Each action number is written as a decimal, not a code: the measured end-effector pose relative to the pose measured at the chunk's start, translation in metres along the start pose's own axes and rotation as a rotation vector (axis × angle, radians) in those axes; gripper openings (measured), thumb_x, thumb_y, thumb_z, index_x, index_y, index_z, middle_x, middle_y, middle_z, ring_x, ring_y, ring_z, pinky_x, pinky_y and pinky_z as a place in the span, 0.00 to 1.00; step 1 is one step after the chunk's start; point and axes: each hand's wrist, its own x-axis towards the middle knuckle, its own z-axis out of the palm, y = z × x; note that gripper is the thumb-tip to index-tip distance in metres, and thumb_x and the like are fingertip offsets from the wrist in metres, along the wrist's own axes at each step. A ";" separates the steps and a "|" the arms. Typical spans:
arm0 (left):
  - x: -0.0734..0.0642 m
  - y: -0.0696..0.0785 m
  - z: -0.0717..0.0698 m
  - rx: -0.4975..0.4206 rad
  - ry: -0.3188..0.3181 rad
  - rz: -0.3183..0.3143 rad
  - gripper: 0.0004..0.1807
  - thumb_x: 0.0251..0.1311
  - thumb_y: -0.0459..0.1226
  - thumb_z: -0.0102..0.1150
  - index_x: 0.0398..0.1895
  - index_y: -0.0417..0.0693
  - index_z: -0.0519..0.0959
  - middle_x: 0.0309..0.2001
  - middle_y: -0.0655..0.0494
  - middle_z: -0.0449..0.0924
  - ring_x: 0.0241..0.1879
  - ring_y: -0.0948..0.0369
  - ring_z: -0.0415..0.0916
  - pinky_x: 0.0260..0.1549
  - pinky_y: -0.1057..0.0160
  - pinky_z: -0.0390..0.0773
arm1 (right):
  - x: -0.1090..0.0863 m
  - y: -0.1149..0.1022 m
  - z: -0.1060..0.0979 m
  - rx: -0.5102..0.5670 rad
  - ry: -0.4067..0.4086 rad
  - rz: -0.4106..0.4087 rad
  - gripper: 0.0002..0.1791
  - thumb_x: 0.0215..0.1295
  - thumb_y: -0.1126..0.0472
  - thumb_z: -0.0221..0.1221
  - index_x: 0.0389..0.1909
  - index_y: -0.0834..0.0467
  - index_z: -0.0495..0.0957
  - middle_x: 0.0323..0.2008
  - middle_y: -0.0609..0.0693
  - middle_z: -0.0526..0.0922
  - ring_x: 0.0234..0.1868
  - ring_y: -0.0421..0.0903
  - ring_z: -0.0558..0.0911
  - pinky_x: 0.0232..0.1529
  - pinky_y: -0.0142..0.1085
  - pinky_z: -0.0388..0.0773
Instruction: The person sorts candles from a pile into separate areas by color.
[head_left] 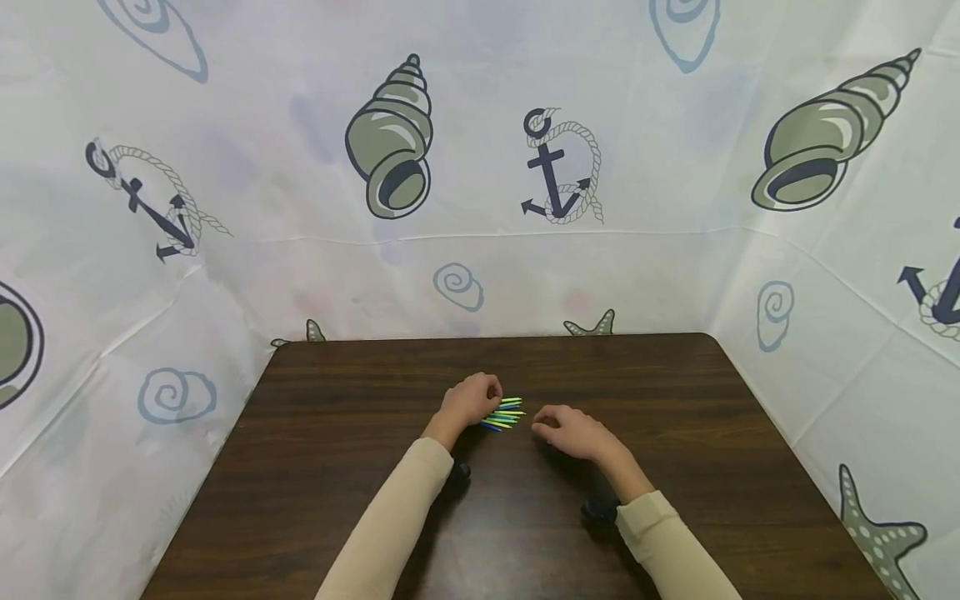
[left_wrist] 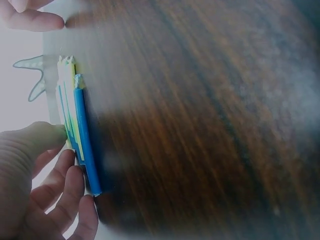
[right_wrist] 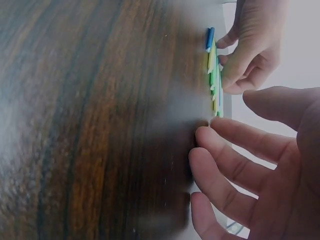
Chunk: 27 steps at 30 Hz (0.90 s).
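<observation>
A small bundle of coloured sticks (head_left: 504, 413), blue, green and yellow, lies on the dark wooden counter (head_left: 360, 467) near its middle, fanned slightly so the tips point toward the person's right. The left hand (head_left: 471, 398) rests on the counter at the left end of the bundle, its fingers curled round the sticks; the left wrist view shows the thumb (left_wrist: 35, 137) pressed against the side of the bundle and the other fingers folded beneath it, with a blue stick (left_wrist: 86, 135) on the outer edge. The right hand (head_left: 572, 431) lies just to the right of the free tips, close but not touching them, and holds nothing. Its fingers (right_wrist: 225, 172) are loosely extended and slightly bent, spread above the counter, as the right wrist view shows, with the stick tips (right_wrist: 215, 80) just beyond the fingertips. Both forearms wear beige sleeves (head_left: 390, 525). Behind and beside the counter hangs a white curtain (head_left: 225, 167) printed with shells, anchors and starfish.
</observation>
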 end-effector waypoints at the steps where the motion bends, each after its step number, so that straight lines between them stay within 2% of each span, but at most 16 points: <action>1: 0.000 0.000 0.000 0.002 0.001 -0.001 0.03 0.76 0.42 0.63 0.42 0.56 0.84 0.43 0.58 0.81 0.40 0.57 0.77 0.48 0.46 0.79 | 0.000 0.000 0.000 0.013 -0.003 -0.001 0.18 0.81 0.47 0.59 0.61 0.51 0.83 0.45 0.45 0.87 0.40 0.41 0.83 0.45 0.47 0.82; 6: 0.000 -0.004 -0.001 0.006 0.015 -0.017 0.03 0.76 0.42 0.63 0.42 0.56 0.84 0.42 0.58 0.83 0.38 0.57 0.78 0.46 0.47 0.80 | 0.002 -0.001 0.002 0.090 -0.014 -0.016 0.19 0.82 0.50 0.58 0.65 0.54 0.80 0.41 0.46 0.87 0.38 0.42 0.84 0.39 0.42 0.81; 16: -0.003 -0.015 -0.007 -0.006 0.037 -0.048 0.03 0.76 0.42 0.63 0.43 0.56 0.84 0.45 0.57 0.85 0.40 0.56 0.79 0.49 0.43 0.79 | 0.008 -0.002 0.005 0.106 0.058 -0.053 0.16 0.82 0.52 0.59 0.59 0.56 0.84 0.32 0.48 0.85 0.32 0.44 0.82 0.34 0.39 0.78; 19: -0.004 -0.020 -0.008 -0.013 0.042 -0.052 0.02 0.76 0.42 0.63 0.43 0.56 0.84 0.45 0.57 0.85 0.41 0.56 0.79 0.50 0.43 0.79 | 0.009 -0.002 0.007 0.106 0.067 -0.058 0.16 0.82 0.52 0.59 0.58 0.57 0.84 0.33 0.49 0.85 0.32 0.44 0.81 0.34 0.40 0.77; 27: -0.009 -0.030 -0.013 -0.027 0.057 -0.094 0.02 0.74 0.42 0.64 0.43 0.55 0.83 0.41 0.57 0.83 0.38 0.56 0.77 0.45 0.47 0.77 | 0.012 0.000 0.009 0.127 0.031 -0.065 0.16 0.83 0.51 0.57 0.56 0.57 0.86 0.30 0.49 0.83 0.30 0.45 0.79 0.34 0.40 0.75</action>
